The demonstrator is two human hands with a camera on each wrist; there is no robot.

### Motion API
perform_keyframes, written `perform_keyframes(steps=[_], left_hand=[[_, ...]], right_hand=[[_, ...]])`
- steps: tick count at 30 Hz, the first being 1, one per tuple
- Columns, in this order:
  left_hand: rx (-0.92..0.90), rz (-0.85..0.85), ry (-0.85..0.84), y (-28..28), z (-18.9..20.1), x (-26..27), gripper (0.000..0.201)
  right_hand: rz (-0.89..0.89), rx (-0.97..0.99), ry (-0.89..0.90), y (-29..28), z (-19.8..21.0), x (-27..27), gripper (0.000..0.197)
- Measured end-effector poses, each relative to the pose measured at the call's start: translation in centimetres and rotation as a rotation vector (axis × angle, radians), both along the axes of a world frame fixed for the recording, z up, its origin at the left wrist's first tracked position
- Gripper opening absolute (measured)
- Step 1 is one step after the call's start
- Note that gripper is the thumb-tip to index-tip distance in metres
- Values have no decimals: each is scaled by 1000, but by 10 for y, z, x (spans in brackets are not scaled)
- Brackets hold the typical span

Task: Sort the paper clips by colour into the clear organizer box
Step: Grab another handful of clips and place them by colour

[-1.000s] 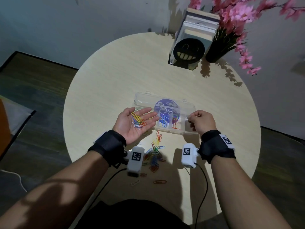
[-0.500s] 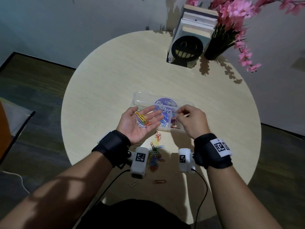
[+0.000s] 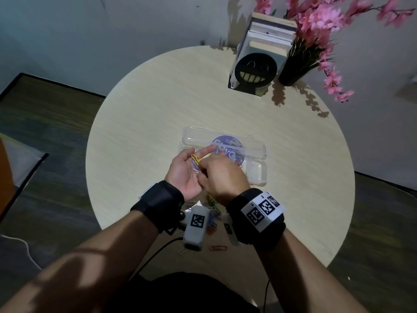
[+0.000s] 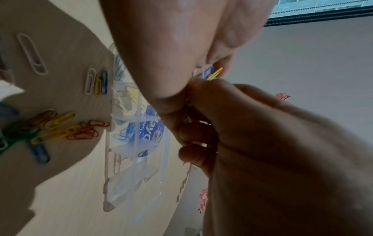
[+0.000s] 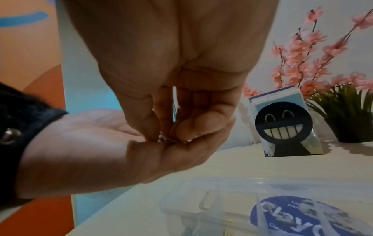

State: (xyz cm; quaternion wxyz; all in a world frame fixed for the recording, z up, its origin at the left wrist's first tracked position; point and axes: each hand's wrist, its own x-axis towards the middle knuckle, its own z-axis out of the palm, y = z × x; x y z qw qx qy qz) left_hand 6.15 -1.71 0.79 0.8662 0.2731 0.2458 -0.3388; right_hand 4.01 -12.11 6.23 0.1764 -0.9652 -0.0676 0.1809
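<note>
We held our left hand point(image 3: 184, 175) palm up over the table point(image 3: 144, 123), fingers relaxed and spread, cradling a small bunch of paper clips point(image 3: 195, 159): yellow, blue and white ones showed in the palm. Our right hand point(image 3: 222, 177) came down over that palm with its fingertips point(image 5: 181, 127) drawn together, pinching at one clip in the bunch; which colour it had, we could not tell, as the fingers hid it.

The clear organizer box point(image 3: 257, 172) lay open just beyond our hands, its lid folded back, with some clips already lying in separate compartments. A loose heap of mixed clips point(image 4: 58, 127) remained on the table near our wrists, so we judged the sorting to be well short of done.

These clips looked light, thin and stiff, coated smooth, and we expected them to hook into one another readily. We judged the safest hold to be a fingertip pinch across the flat loops of a single clip, lifting slowly so that a tangled neighbour would drop free rather than ride along into the wrong compartment.
</note>
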Motion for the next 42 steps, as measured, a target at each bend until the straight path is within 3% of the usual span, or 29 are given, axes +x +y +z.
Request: perform_keyframes(steps=[3, 10, 13, 18, 24, 27, 32, 34, 38, 42], left_hand=[[-19, 8, 0, 0, 1, 0, 50], [-52, 51, 14, -4, -3, 3, 48], [-66, 31, 19, -6, -4, 4, 48], [-86, 6, 18, -10, -5, 5, 49], [-98, -6, 16, -12, -5, 7, 49], [-97, -8, 20, -12, -6, 7, 49], [-101, -13, 19, -10, -7, 7, 52], [-98, -12, 21, -11, -7, 7, 54], [-91, -21, 0, -15, -3, 4, 51], [-82, -26, -30, -14, -1, 2, 52]], right_hand=[[-43, 160, -50, -6, -3, -1, 6], [-600, 982, 122, -35, 0, 2, 9], [-714, 1171, 175, -52, 2, 6, 14], [-872, 1117, 138, -85, -14, 8, 12], [-1052, 713, 75, -129, -40, 10, 13], [-1037, 541, 100, -135, -47, 9, 13], [-959, 516, -55, -128, -32, 7, 12], [-802, 475, -116, -114, -23, 5, 13], [-449, 552, -40, -69, -6, -3, 13], [-79, 296, -73, -41, -5, -7, 16]])
